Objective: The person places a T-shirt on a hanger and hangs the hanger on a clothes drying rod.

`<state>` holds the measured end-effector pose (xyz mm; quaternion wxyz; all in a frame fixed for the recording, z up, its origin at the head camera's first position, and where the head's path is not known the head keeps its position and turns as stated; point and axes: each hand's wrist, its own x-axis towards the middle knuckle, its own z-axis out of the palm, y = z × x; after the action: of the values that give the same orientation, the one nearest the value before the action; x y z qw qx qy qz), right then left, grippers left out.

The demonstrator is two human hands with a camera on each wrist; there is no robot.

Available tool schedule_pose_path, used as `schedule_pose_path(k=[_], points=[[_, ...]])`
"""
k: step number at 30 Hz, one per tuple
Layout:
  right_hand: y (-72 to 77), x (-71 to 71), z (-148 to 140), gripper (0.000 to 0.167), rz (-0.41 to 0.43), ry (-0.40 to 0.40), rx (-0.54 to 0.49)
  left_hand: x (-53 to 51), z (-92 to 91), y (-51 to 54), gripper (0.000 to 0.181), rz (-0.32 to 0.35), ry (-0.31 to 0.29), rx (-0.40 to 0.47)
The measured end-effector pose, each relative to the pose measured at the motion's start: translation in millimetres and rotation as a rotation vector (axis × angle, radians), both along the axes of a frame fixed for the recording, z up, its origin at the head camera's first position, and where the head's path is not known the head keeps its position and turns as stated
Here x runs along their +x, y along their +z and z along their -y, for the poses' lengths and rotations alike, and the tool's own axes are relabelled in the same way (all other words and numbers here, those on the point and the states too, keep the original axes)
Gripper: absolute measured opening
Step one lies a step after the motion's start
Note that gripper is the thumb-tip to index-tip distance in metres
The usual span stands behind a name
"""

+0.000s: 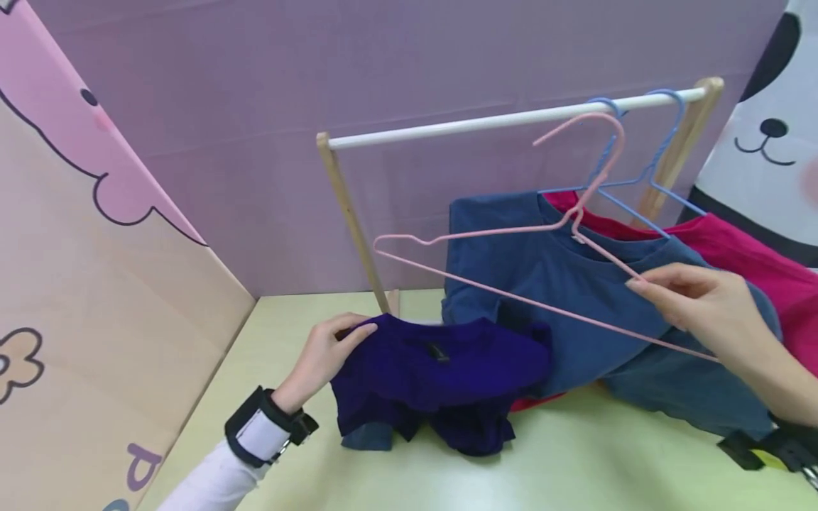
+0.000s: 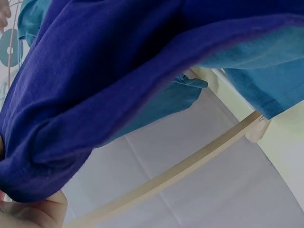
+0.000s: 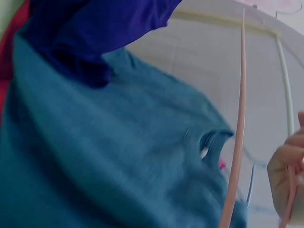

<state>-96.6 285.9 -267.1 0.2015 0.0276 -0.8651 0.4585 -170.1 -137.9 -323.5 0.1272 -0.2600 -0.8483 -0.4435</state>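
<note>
My left hand (image 1: 328, 358) pinches the shoulder of a dark purple T-shirt (image 1: 441, 369), whose neckline and small label face up. The shirt sags toward the table in folds. In the left wrist view its purple cloth (image 2: 109, 71) fills much of the picture, with the fingers at the lower left corner. My right hand (image 1: 709, 305) pinches a pink hanger (image 1: 498, 291) by one sloping arm. The bare hanger is tilted, hook up, in front of a blue T-shirt (image 1: 524, 248). In the right wrist view the hanger's bar (image 3: 241, 95) crosses in front of the blue cloth.
A clothes rack with a white rail (image 1: 447, 128) and wooden posts (image 1: 351, 220) stands at the back. From it hang the blue T-shirt and a red shirt (image 1: 760, 255) on blue hangers (image 1: 664, 142). Printed cloth walls surround the pale table (image 1: 287, 454).
</note>
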Motion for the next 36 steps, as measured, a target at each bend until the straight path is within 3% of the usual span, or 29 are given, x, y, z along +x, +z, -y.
schedule_pose_path(k=[12,18,20,25,27,31,36], points=[[-20.7,20.7,-41.5,0.008,0.107,-0.021,0.128,2.4,4.1,2.5,0.013,-0.041,-0.017,0.039],[-26.6,19.3,-46.5,0.009,0.08,0.041,0.135,3.4,3.6,1.6,0.01,-0.094,-0.119,0.051],[-28.1,18.1,-45.4,0.009,0.083,0.067,0.128,8.0,1.1,6.9,0.009,-0.112,-0.157,0.037],[-31.4,15.4,-37.7,0.015,0.037,0.17,0.115,13.8,-2.6,8.2,0.011,-0.264,-0.261,-0.075],[-32.4,15.6,-35.7,0.016,0.013,0.2,0.121,12.2,-1.3,1.6,0.013,-0.317,-0.303,-0.133],[-33.3,17.7,-35.5,0.013,0.019,0.213,0.134,15.6,-0.2,-1.2,0.017,-0.281,-0.363,-0.226],[-37.4,20.1,-34.6,0.014,0.047,0.208,0.123,21.7,-1.4,-0.2,0.019,-0.228,-0.38,-0.239]])
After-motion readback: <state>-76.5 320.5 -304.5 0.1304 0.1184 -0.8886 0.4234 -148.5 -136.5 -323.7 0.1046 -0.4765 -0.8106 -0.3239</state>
